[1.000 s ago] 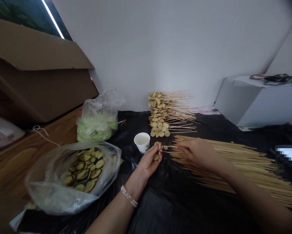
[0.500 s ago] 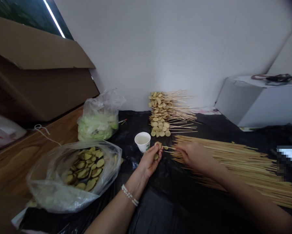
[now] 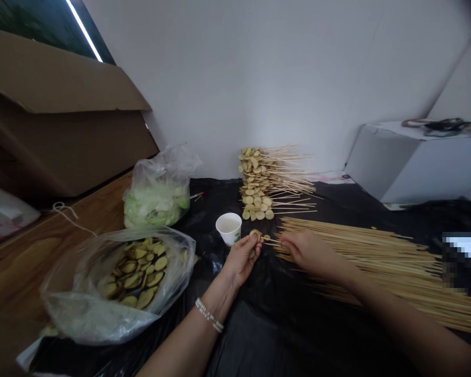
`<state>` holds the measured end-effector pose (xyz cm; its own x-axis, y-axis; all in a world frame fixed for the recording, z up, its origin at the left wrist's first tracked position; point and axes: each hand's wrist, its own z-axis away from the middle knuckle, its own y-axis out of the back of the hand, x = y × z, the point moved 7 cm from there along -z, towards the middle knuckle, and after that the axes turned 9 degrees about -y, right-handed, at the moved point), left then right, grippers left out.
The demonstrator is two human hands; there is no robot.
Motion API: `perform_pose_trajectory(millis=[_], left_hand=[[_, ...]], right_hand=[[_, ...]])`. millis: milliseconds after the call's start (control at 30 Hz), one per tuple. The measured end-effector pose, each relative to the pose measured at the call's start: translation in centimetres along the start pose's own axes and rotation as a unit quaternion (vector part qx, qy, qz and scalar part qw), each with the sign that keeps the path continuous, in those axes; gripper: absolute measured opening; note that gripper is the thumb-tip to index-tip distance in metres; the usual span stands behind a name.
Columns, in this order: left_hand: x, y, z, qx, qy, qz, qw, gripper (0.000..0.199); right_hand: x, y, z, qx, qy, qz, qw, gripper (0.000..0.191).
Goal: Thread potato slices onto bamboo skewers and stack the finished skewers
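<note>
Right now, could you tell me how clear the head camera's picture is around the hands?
In the head view, the left hand and right hand look fairly sharp; a pixelated patch blocks the right edge, and a bright light strip glares at top left.

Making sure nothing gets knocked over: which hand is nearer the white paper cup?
Left. The left hand, pinching a bamboo skewer, is close to the paper cup, in front of it and to its right. The right hand is farther right, past the left hand.
</note>
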<state>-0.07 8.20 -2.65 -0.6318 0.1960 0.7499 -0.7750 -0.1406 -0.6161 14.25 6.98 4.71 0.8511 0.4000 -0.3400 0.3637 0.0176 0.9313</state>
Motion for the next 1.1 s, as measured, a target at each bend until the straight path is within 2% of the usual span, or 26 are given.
perform_pose_trajectory(millis=[167,400,633,900,1000,1100], left_hand=[[-0.1,0.2,-0.1,-0.002,0.004,0.0,1.0,0.007],[0.0,0.1,-0.1,-0.013,0.004,0.009,1.0,0.007],[-0.1,0.0,0.0,-0.009,0.005,-0.014,1.0,0.007],[-0.1,0.0,-0.1,-0.017,-0.01,-0.028,0.999,0.01],[-0.1,-0.1,0.1,-0.017,-0.01,-0.031,0.999,0.009],[-0.1,-0.1,0.2,-0.023,-0.006,-0.041,0.999,0.01]], right_hand=[[0.3,0.0,-0.5,0.012,0.011,-0.074,0.997,0.025],[0.0,-0.5,-0.1,0.059,0.038,0.008,0.997,0.017],[0.1,-1.1,-0.2,0.016,0.001,-0.035,0.999,0.02],[-0.6,-1.8,0.1,0.068,0.041,0.044,0.996,0.02],[-0.3,-2.0,-0.1,0.053,0.015,0.04,0.998,0.019],[0.1,-2.1,-0.4,0.014,-0.007,-0.019,1.0,0.021]])
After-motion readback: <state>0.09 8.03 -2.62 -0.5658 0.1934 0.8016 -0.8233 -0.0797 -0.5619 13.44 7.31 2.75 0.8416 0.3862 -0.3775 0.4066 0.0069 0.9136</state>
